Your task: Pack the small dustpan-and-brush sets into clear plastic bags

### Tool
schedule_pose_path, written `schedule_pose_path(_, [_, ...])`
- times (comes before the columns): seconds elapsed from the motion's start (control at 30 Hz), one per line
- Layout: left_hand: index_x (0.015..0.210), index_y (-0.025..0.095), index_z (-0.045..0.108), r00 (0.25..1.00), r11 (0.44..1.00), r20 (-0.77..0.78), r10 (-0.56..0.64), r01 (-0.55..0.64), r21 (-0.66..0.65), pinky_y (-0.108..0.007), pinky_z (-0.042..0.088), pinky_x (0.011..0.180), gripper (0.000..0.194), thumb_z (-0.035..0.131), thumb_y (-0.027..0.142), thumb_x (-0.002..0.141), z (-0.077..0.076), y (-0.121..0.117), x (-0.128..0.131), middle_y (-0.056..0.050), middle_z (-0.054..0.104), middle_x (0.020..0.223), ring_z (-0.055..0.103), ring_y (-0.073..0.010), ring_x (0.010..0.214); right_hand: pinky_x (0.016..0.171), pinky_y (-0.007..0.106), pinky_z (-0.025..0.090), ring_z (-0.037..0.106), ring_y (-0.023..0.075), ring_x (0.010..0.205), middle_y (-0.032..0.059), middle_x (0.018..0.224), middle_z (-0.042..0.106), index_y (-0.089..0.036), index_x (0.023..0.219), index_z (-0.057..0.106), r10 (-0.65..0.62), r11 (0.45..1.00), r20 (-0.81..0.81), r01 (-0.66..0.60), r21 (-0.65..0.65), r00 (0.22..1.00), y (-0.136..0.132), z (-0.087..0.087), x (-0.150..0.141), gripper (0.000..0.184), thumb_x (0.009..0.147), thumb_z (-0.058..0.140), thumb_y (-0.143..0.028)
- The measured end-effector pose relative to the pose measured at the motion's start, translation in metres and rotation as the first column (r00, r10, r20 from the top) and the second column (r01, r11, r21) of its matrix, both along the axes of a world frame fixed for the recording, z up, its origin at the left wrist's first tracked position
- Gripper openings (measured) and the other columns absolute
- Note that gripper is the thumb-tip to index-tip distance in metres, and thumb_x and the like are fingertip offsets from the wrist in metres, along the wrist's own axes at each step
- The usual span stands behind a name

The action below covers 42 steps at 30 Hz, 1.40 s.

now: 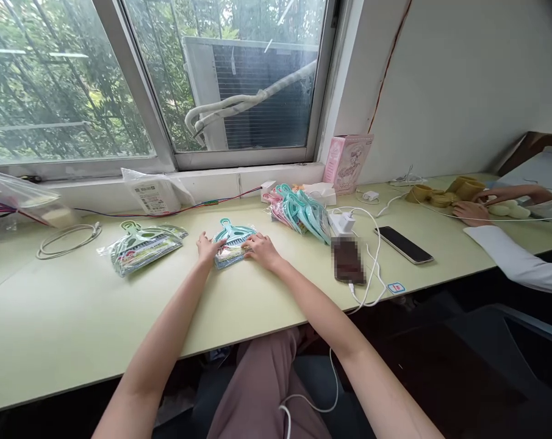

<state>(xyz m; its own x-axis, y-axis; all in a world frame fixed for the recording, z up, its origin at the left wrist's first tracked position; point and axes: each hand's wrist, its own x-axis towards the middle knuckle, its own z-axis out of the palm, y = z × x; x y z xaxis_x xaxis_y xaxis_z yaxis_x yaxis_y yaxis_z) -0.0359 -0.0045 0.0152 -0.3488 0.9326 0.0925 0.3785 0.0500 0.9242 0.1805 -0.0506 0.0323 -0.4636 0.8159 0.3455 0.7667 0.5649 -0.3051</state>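
Note:
A small mint-green dustpan and brush set [230, 233] lies on the table in front of me, its looped handle pointing toward the window. My left hand [208, 247] grips its left edge, thumb laid across the front. On the right edge, the bent fingers of my right hand [261, 250] press against the set near a printed card. To the left rests a bagged dustpan and brush set [145, 247] in clear plastic. Several more mint and pink dustpan sets [301, 210] are heaped to the right, beyond my right hand.
Right of the heap are a white charger [342, 223], a blurred-out phone [347, 261], a black phone [404, 244] and loose white cables. A pink box [347, 163] stands by the wall. Another person's hands [472, 212] handle yellowish pieces at far right. A coiled cable [68, 239] lies left.

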Motion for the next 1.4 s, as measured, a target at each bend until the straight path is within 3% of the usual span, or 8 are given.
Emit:
schedule_pose_path(0.1, [0.124,0.018,0.051,0.972,0.995,0.212,0.096,-0.089,-0.041,-0.036,0.051,0.096,0.070,0.082,0.018,0.061,0.009,-0.015,0.000,-0.015,0.056,0.126,0.060,-0.0274,0.120,0.098,0.041,0.040,0.052,0.0275,0.124,0.0085,0.125,0.065,-0.024,0.104,0.069,0.009,1.000,-0.050,-0.010,-0.030,0.999,-0.001,0.001,0.003,0.021,0.084,0.075,-0.022])
schedule_pose_path(0.3, [0.082,0.013,0.063,0.804,0.971,0.566,-0.185,0.240,-0.024,-0.024,0.053,0.069,0.016,0.071,0.015,0.068,0.031,-0.029,0.000,-0.005,0.065,0.079,0.065,-0.0148,0.074,0.094,0.038,0.039,0.058,0.0246,0.111,0.0058,0.109,0.069,-0.020,0.097,0.066,0.011,0.998,-0.107,-0.017,-0.055,0.994,-0.001,0.004,0.010,0.019,0.081,0.075,-0.015])
schedule_pose_path(0.47, [0.097,0.013,0.066,0.809,0.925,0.496,-0.316,0.380,-0.030,-0.029,0.055,0.068,0.039,0.081,0.018,0.062,0.030,-0.035,0.003,-0.008,0.072,0.086,0.070,-0.0215,0.077,0.094,0.038,0.036,0.058,0.0247,0.107,0.0057,0.103,0.070,-0.020,0.088,0.067,-0.010,1.000,-0.098,0.008,-0.023,0.995,-0.001,0.004,0.010,0.010,0.082,0.072,-0.013])
schedule_pose_path(0.6, [0.108,0.014,0.062,0.803,0.918,0.522,-0.286,0.386,-0.092,-0.028,0.055,0.061,0.049,0.081,0.018,0.064,0.023,-0.032,-0.002,-0.007,0.071,0.087,0.069,-0.0184,0.067,0.095,0.037,0.034,0.059,0.0240,0.105,0.0059,0.098,0.071,-0.020,0.085,0.069,0.005,1.000,-0.073,-0.003,0.030,0.997,-0.001,0.003,0.008,0.006,0.084,0.069,-0.014])
schedule_pose_path(0.9, [0.118,0.015,0.059,0.755,0.993,0.654,0.044,0.036,-0.108,-0.026,0.058,0.062,0.043,0.068,0.005,0.077,0.012,-0.008,-0.020,-0.007,0.070,0.088,0.069,-0.0161,0.062,0.102,0.038,0.029,0.058,0.0222,0.101,0.0071,0.098,0.072,-0.018,0.081,0.071,0.069,0.987,0.056,-0.076,0.140,0.996,-0.007,0.004,0.003,0.014,0.092,0.062,-0.017])
schedule_pose_path(1.1, [0.119,0.014,0.058,0.723,0.993,0.687,-0.073,0.117,-0.017,-0.029,0.060,0.068,0.042,0.063,0.005,0.079,0.013,-0.013,-0.017,-0.010,0.070,0.097,0.071,-0.0188,0.073,0.091,0.031,0.038,0.060,0.0203,0.102,0.0061,0.100,0.072,-0.018,0.090,0.073,0.086,0.996,0.031,-0.087,0.005,0.996,-0.007,0.002,0.003,0.011,0.093,0.064,-0.022])
schedule_pose_path(1.27, [0.118,0.015,0.059,0.731,0.995,0.675,-0.097,0.096,0.040,-0.026,0.058,0.064,0.043,0.065,0.009,0.076,0.016,-0.017,-0.011,-0.010,0.070,0.101,0.071,-0.0195,0.079,0.075,0.028,0.042,0.065,0.0219,0.101,0.0085,0.102,0.074,-0.021,0.098,0.076,-0.222,0.973,0.011,0.223,-0.056,0.975,-0.012,0.008,0.000,0.037,0.103,0.042,-0.037])
schedule_pose_path(1.4, [0.119,0.017,0.059,0.738,0.996,0.669,-0.094,0.064,0.069,-0.023,0.057,0.059,0.041,0.063,0.010,0.078,0.020,-0.019,-0.013,-0.009,0.071,0.102,0.071,-0.0187,0.082,0.076,0.030,0.045,0.069,0.0232,0.095,0.0107,0.104,0.076,-0.023,0.117,0.073,-0.406,0.911,-0.002,0.405,-0.075,0.914,-0.014,0.013,0.002,0.037,0.102,0.041,-0.032])
